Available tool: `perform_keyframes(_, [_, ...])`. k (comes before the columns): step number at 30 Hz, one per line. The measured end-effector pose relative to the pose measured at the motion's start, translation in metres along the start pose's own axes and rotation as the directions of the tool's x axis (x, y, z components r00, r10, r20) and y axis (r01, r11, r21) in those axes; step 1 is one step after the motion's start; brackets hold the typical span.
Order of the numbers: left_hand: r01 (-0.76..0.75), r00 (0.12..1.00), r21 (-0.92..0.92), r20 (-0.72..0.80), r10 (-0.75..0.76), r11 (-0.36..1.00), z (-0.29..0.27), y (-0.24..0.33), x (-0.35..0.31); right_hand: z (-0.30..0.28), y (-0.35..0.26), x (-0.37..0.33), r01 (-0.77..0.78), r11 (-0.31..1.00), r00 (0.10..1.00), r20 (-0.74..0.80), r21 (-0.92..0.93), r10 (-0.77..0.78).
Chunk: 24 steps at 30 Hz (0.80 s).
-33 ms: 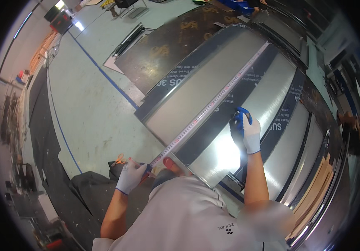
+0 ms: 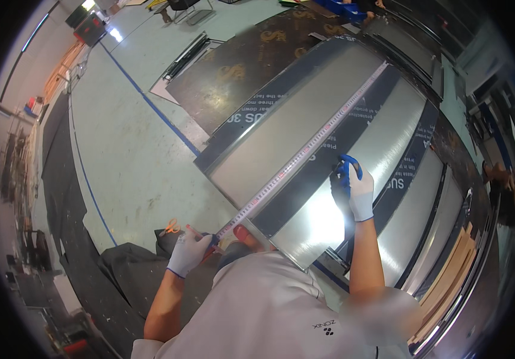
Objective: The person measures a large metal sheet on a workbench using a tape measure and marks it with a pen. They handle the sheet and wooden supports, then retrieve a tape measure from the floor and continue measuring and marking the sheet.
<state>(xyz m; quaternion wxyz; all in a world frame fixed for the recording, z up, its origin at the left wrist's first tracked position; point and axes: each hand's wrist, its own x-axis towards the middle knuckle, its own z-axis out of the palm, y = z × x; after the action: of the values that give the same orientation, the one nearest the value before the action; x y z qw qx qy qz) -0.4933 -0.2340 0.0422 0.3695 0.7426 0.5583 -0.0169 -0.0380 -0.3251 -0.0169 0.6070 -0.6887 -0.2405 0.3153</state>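
A long tape measure (image 2: 281, 174) is drawn out diagonally over a silvery metal sheet (image 2: 290, 140) with dark printed film strips. Its near end runs off the sheet's edge to my left hand (image 2: 189, 253), in a white glove with a blue palm, which is closed around it; the tape's case is mostly hidden. A small red-tipped thing (image 2: 191, 228) shows by the left fingers. My right hand (image 2: 356, 186), gloved alike, is over the sheet right of the tape. Its fingers are curled together, and whatever they may hold is hidden.
Orange-handled scissors (image 2: 172, 226) lie on dark cloth (image 2: 131, 263) at the left. Beyond the metal stands a dark board (image 2: 227, 78). Wooden strips (image 2: 449, 281) lie at the right. Part of another person (image 2: 503, 176) shows at the far right.
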Motion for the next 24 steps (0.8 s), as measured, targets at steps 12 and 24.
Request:
perform_keyframes(12, [0.084,0.993,-0.021,0.084,-0.082,0.996,-0.003,0.019,0.003,0.015,-0.027,0.003,-0.007,1.000,0.999,-0.048,-0.026,0.005])
perform_keyframes(24, [0.160,0.985,-0.151,0.092,-0.147,0.976,-0.001,0.024,0.003,0.014,-0.022,0.007,-0.018,0.998,0.999,-0.048,-0.067,0.015])
